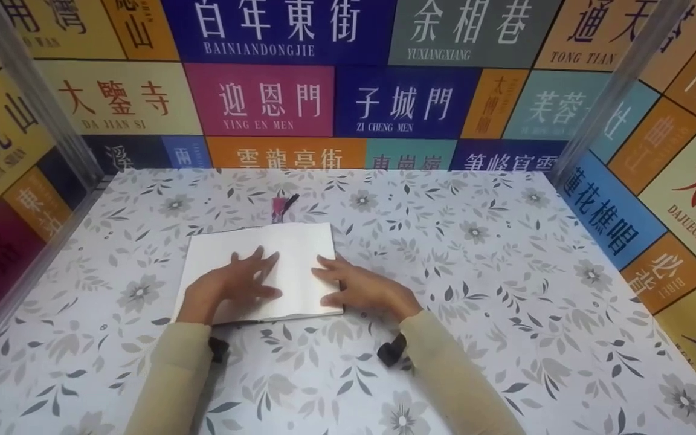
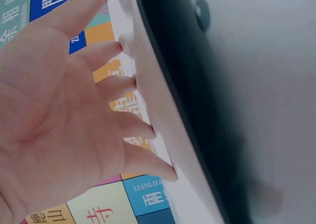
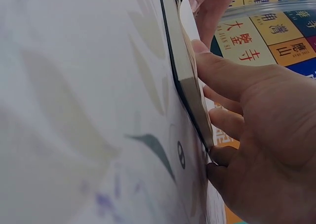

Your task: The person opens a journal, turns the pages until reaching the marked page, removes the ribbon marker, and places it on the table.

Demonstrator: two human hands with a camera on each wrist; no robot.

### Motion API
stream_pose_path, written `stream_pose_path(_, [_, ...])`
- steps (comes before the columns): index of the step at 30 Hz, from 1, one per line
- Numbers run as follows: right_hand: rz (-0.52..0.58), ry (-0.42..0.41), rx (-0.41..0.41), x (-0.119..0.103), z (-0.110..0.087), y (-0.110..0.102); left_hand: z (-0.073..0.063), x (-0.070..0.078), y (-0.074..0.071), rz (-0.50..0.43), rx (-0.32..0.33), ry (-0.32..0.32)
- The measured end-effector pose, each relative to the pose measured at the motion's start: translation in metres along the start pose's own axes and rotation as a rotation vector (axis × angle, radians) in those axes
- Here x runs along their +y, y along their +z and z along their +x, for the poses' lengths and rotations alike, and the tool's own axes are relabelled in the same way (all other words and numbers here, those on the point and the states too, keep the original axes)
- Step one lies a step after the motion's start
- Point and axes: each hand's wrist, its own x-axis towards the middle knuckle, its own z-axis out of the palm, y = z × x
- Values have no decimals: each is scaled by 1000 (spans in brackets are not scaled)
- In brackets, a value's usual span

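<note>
A notebook (image 1: 296, 241) with blank white pages lies spread flat on the table, its dark cover showing along the edge. My left hand (image 1: 227, 287) rests on the left page with its fingers spread; in the left wrist view, the fingertips of that hand (image 2: 74, 100) touch the paper. Over the right edge of the notebook lies my right hand (image 1: 366, 287). The right wrist view has its thumb and some fingers on the page, while the lower fingers of the hand (image 3: 266, 120) are by the cover's edge and the tabletop.
Just beyond the notebook's top edge lies a small pink item (image 1: 278, 208) with a dark strip beside it; its kind is unclear. A floral cloth covers the table (image 1: 505, 362). Panels with Chinese lettering (image 1: 260, 99) stand behind, and clear corner posts (image 1: 620, 84) rise at both sides.
</note>
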Motion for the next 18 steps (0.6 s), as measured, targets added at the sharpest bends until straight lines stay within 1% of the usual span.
stream_pose_path(1, [-1, -2, 5, -1, 0, 0, 0, 0, 0, -5, 1, -4])
stream_pose_path(7, [-35, -19, 51, -4, 1, 1, 1, 0, 3, 31, 4, 7])
stream_pose_path(11, [-35, -17, 61, -8, 0, 1, 1, -2, 6, 7, 9, 8])
stream_pose_path(14, [-45, -60, 57, -11, -1, 1, 1, -3, 6, -10, 16, 4])
stream_pose_path(18, [-108, -156, 34, -15, 0, 4, 3, -4, 7, -16, 21, -4])
